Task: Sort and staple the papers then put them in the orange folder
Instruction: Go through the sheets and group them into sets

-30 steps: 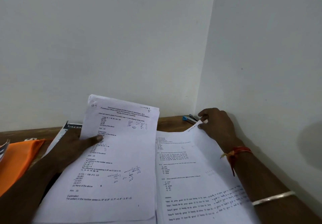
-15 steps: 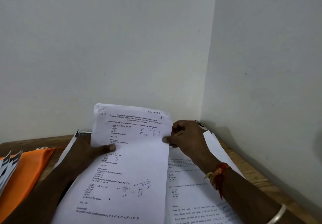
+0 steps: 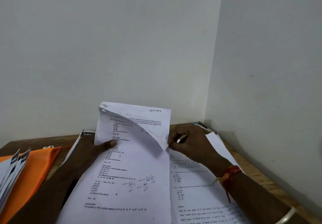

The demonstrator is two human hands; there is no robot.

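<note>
Held sheaf (image 3: 132, 168): printed question pages, propped up from the wooden table (image 3: 252, 169) and tilted back toward the corner of the walls.
My left hand (image 3: 95, 146): grips the sheaf's left edge, thumb pressed on the printed front. The other fingers are hidden behind the paper.
My right hand (image 3: 190, 143): thumb and fingers pinch the top sheet's upper right corner, which is peeled down and curls forward.
Page behind (image 3: 155, 115): uncovered by that curl, with "SECTION 6" handwritten at the top.
Orange folder (image 3: 34, 169): flat on the table, left of the sheaf, past my left forearm.
Loose stack (image 3: 10, 176): fanned papers with dark edges, overlapping the folder's left side.
Flat pages (image 3: 196, 192): just right of the sheaf, under my right forearm.
Blue and metal object (image 3: 202, 124): behind my right hand in the table's corner, too small to name.
Wrist thread (image 3: 228, 174): red and yellow, on my right wrist.
</note>
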